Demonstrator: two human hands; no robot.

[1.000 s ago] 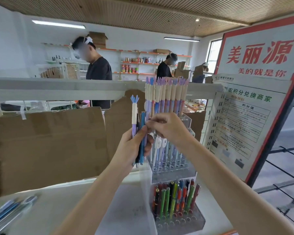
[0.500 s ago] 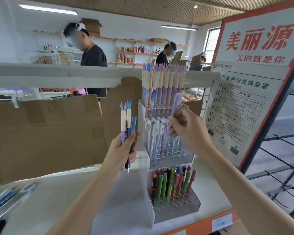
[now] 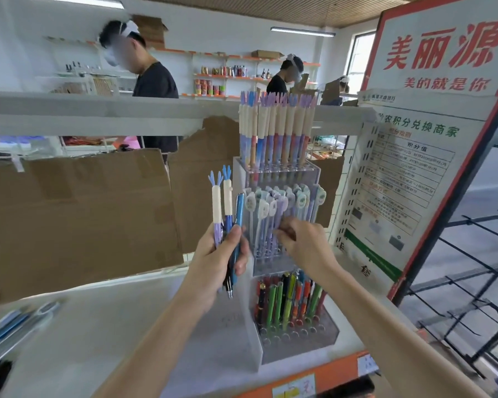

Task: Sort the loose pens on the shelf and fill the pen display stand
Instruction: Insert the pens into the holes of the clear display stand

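Centrally, clear acrylic pen display stand [image 3: 285, 254] sits on the white shelf [image 3: 98, 340], three stepped tiers, all stocked: cream-capped pens with blue and purple tufts on top, pastel clip pens in the middle, green, orange and dark pens at the bottom. Right hand [image 3: 305, 245] at the middle tier, fingers pinched among the pastel pens; whether they grip one cannot be told. Left hand [image 3: 219, 262], just left of the stand, closed around a small bunch of pens [image 3: 227, 225] held upright: two cream-capped tufted ones and a blue one, tips pointing down. More loose pens [image 3: 12, 326] lie at the shelf's far left edge, blurred. Shelf front edge is orange [image 3: 322, 372] with paper price tags. Brown cardboard sheets [image 3: 78, 219] stand behind the shelf under a white rail. Large red-framed sign [image 3: 431, 124] with Chinese text leans at right. Beyond, white room, slatted ceiling, wall shelves with goods, people standing at other racks.
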